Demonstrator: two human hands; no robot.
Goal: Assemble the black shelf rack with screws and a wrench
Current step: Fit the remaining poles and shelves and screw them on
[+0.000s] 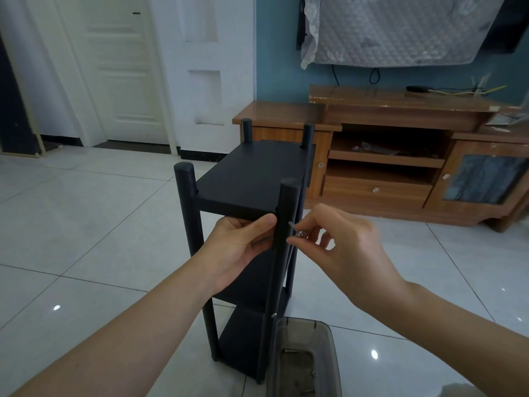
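The black shelf rack (252, 179) stands upright on the tiled floor, with round posts at its corners and several shelves. My left hand (243, 247) grips the near right post (286, 219) just under the top shelf, thumb against the shelf edge. My right hand (335, 239) pinches a silver screw (294, 229) whose tip points at that post's right side, close to it or touching it. No wrench is visible.
A smoky transparent plastic box (303, 359) with small hardware inside sits on the floor at the rack's foot. A wooden TV cabinet (386, 167) stands behind the rack against the blue wall. White doors are at the left.
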